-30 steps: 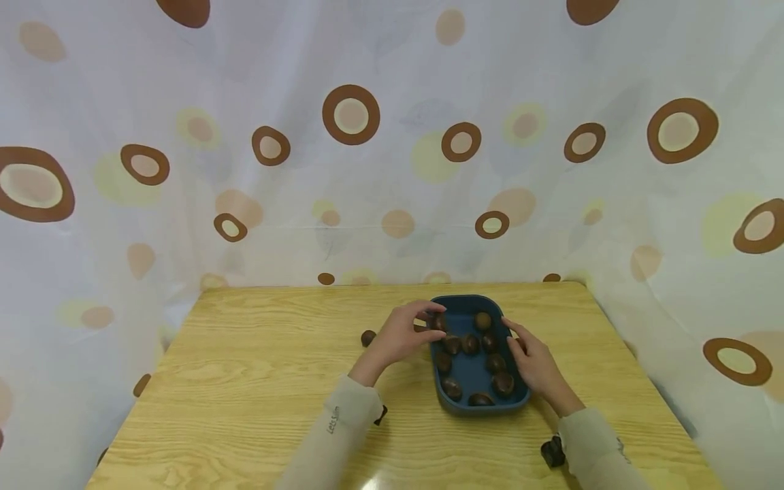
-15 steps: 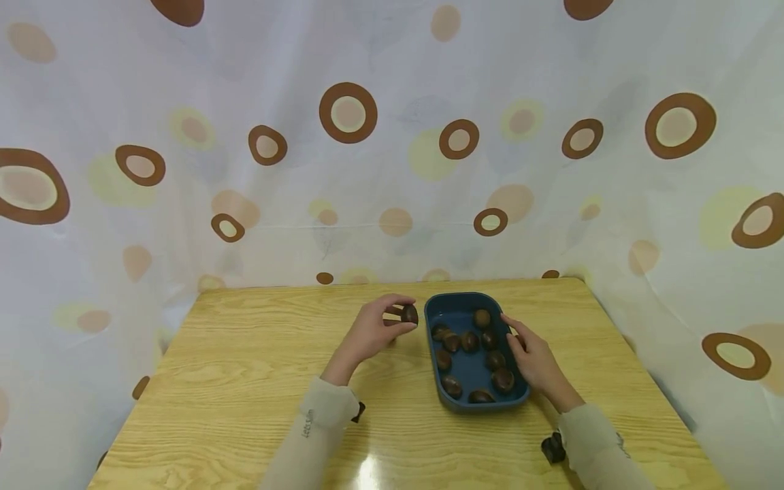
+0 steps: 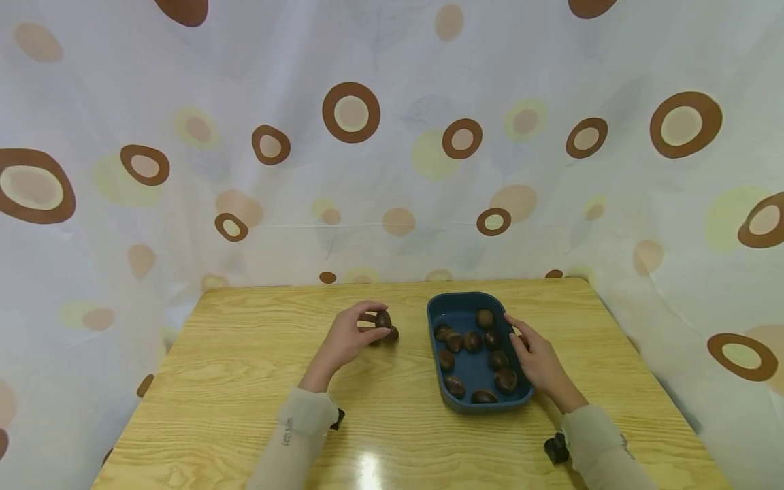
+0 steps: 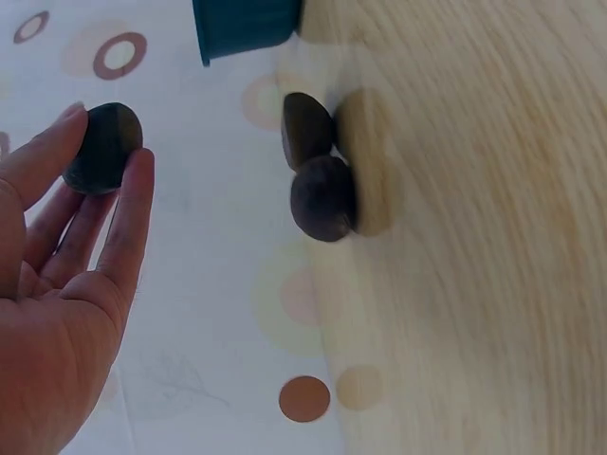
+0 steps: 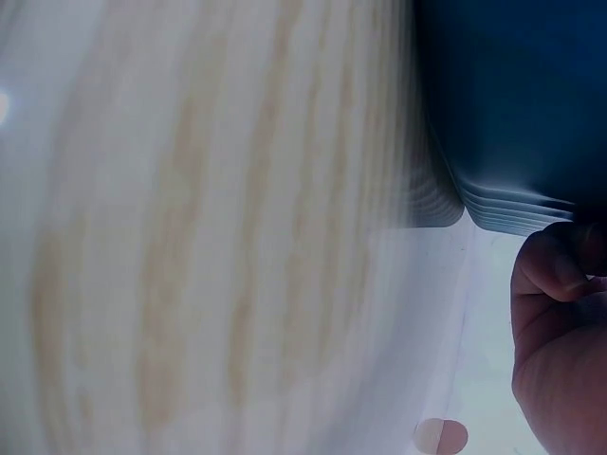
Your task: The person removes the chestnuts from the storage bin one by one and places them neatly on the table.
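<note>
My left hand [image 3: 346, 338] pinches a dark brown chestnut [image 3: 382, 318] between thumb and fingertips, left of the blue box. In the left wrist view the pinched chestnut [image 4: 106, 149] shows as a smooth oval. Two more chestnuts lie together on the table, one [image 4: 322, 197] round and the other [image 4: 307, 131] flatter; in the head view they are partly behind the left hand. On the box's right side my right hand [image 3: 539, 361] holds the rim. The deep blue box [image 3: 486, 408] has rounded corners and several chestnuts [image 3: 473, 341] spread over its floor.
The wooden table [image 3: 245, 381] ends at the back against a white curtain [image 3: 392, 170] with brown, yellow and peach spots. Curtain also hangs on both sides. Small dark wrist devices show below the hands, one at the right sleeve [image 3: 591, 435].
From the box, my left hand has lifted out a chestnut and carried it left, over to the two lying on the table. My right hand stays at the box.
</note>
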`<state>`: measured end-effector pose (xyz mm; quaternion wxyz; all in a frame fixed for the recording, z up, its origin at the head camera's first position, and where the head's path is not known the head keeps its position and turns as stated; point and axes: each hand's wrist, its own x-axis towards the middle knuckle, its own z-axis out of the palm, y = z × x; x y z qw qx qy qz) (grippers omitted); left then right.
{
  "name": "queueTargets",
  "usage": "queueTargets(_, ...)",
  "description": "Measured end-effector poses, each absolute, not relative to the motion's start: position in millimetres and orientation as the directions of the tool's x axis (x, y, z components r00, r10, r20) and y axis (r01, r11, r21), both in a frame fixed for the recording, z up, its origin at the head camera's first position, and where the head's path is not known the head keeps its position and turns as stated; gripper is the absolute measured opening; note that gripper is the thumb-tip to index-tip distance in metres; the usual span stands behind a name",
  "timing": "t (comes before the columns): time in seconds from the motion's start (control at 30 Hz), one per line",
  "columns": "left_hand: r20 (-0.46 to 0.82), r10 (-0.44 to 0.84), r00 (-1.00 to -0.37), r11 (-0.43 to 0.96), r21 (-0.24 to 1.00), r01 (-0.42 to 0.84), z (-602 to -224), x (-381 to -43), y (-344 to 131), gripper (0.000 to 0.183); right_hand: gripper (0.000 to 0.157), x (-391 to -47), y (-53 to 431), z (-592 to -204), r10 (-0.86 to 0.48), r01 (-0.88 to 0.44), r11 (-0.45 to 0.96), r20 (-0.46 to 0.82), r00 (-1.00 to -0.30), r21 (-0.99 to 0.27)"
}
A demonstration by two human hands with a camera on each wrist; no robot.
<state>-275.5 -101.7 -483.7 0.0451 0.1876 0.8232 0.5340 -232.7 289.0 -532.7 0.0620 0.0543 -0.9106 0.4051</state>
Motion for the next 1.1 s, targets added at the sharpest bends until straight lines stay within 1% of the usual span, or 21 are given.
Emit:
queueTargets(0.43,0.116,0.275,-0.954,0.430,0.873,0.230,-504,-279,-136,0.044,0.045,-233,289,-533,-0.041,-0.146,0.660,0.159,-0.986,-0.737)
queueTargets(0.6,0.092,0.238,-0.967,0.456,0.868,0.195,-511,-283,-147,0.045,0.045,-233,289,-533,-0.042,-0.144,0.662,0.155,-0.987,-0.735)
queueTargets(1.1,0.033,0.229,-0.973,0.493,0.858,0.145,-525,-292,-158,0.045,0.045,-233,291,-535,-0.044,-0.151,0.649,0.161,-0.986,-0.745)
